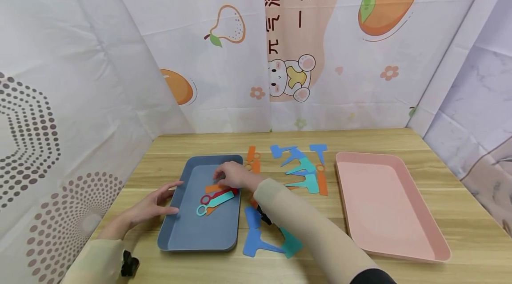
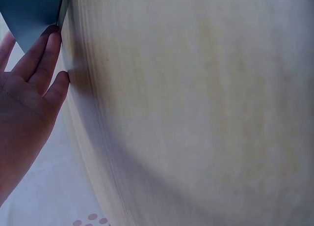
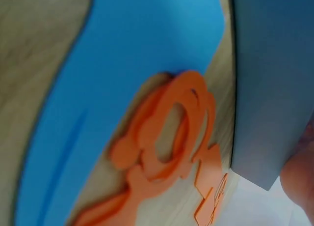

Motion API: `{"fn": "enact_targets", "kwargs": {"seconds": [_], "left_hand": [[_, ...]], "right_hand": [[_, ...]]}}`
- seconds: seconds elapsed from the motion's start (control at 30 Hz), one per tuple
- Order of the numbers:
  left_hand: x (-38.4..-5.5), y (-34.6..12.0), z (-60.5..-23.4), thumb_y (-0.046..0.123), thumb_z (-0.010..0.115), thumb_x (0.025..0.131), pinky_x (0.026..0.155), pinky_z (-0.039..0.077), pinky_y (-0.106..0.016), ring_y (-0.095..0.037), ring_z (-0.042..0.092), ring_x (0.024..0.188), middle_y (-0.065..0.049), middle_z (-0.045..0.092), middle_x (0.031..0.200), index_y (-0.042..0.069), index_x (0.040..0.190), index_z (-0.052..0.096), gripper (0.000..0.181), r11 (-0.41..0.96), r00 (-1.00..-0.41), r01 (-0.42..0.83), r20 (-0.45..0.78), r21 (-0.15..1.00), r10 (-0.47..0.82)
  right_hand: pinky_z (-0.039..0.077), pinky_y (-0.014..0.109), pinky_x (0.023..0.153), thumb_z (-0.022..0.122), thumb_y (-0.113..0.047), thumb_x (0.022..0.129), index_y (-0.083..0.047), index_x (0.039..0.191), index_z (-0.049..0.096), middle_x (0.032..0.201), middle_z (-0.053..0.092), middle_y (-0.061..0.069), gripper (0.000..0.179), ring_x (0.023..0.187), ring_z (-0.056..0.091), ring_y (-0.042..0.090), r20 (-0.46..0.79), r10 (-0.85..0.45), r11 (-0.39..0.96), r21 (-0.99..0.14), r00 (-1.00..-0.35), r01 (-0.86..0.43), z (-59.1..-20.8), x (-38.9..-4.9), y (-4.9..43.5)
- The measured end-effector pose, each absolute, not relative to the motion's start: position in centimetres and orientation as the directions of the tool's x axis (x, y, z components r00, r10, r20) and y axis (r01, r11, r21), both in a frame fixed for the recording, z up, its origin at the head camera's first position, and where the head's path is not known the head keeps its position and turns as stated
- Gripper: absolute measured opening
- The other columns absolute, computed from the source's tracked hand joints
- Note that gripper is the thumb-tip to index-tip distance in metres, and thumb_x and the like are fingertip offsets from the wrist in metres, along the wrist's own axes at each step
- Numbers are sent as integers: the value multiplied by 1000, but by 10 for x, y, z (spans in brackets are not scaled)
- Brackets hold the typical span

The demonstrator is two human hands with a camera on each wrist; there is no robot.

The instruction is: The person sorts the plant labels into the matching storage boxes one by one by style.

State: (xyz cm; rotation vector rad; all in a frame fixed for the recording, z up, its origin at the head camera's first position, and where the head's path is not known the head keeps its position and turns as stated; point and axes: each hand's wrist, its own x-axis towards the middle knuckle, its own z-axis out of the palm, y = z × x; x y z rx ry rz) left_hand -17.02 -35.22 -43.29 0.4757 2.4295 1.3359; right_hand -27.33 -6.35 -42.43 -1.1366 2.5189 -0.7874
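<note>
The blue-grey tray (image 1: 190, 230) holds several flat ring-ended plant labels, among them a red label (image 1: 218, 194), a teal label (image 1: 216, 203) and an orange label (image 1: 213, 189). My right hand (image 1: 233, 174) reaches over the tray's right wall, with bent fingertips at the orange label's upper edge. Whether they pinch it is hidden. On the tray's left side, my left hand (image 1: 154, 206) touches the rim with spread fingers and thumb. In the left wrist view, the left fingers (image 2: 46, 64) lie nearly straight against the tray's outer wall.
Loose orange labels (image 1: 256, 167) lie just right of the blue-grey tray. Blue T-shaped labels (image 1: 253, 242) are near the front, with more blue and teal labels (image 1: 310, 182) farther right. A pink tray (image 1: 384, 204) stands on the right of the wooden table (image 1: 168, 144); a printed curtain hangs behind.
</note>
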Motion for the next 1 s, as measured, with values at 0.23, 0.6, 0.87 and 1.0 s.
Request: {"fn": "enact_targets", "kwargs": {"seconds": [0.23, 0.6, 0.87, 1.0], "left_hand": [[-170, -354, -433, 12, 70, 90, 94, 34, -16, -53, 28, 133, -36, 29, 147, 0, 150, 25, 75, 503, -890, 129, -124, 855, 439], [-172, -354, -434, 11, 70, 90, 93, 32, -13, -54, 24, 134, -36, 25, 149, 0, 150, 25, 76, 496, -887, 124, -127, 860, 443], [-172, -355, -434, 11, 70, 90, 93, 33, -13, -55, 25, 133, -36, 26, 148, -1, 149, 26, 75, 493, -888, 133, -118, 860, 445], [-171, -354, -435, 11, 70, 90, 92, 34, -14, -55, 23, 134, -37, 25, 148, -1, 149, 25, 75, 488, -886, 133, -118, 863, 449]], "right_hand": [[47, 19, 76, 65, -6, 93, -4, 110, 71, 101, 68, 1, 18, 89, 61, 8, 24, -781, 453, -666, -624, -593, -409, -283, -43], [50, 25, 75, 68, -3, 89, 2, 102, 70, 95, 67, 3, 13, 85, 62, 14, -6, -836, 407, -677, -548, -613, -379, -304, 33], [50, 29, 76, 68, -5, 90, 2, 103, 70, 99, 68, 8, 15, 86, 62, 13, -67, -838, 449, -649, -541, -615, -380, -303, 97], [51, 28, 76, 68, -4, 90, 1, 103, 70, 100, 68, 10, 14, 86, 63, 13, -68, -849, 439, -642, -524, -628, -384, -298, 125]]}}
